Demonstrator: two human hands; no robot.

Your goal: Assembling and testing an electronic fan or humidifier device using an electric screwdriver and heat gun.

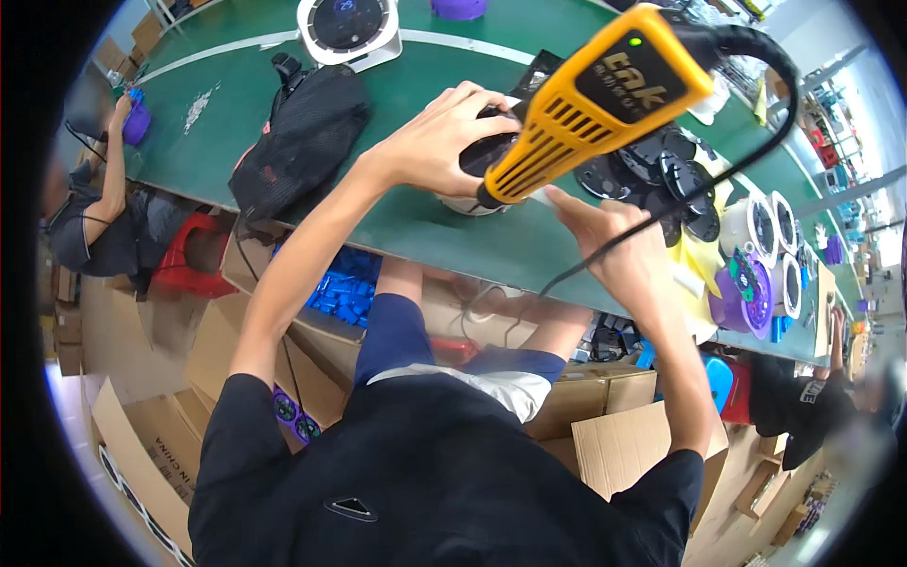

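Observation:
My left hand (pixel 436 142) is curved over a dark, rounded part (pixel 487 151), its thumb and fingers gripping the sides. A white rim (pixel 470 205) shows beneath that part, near the table's front edge. Across the view hangs a yellow electric screwdriver (pixel 590 109) with a small green light. Its narrow black end covers some of the dark part, and I cannot tell whether they touch. Neither hand is around the screwdriver. My right hand (pixel 619 248) is to the right, index finger stretched toward the dark part and the other fingers loosely bent; I see nothing in it.
Black round parts (pixel 661 170) lie piled at the right, near white ring-shaped housings (pixel 756 227) and a purple round part (pixel 742 298). A black bag (pixel 307 137) and a white device (pixel 350 33) are at the left. The screwdriver's black cable (pixel 699 194) crosses my right hand. Co-workers sit on both sides.

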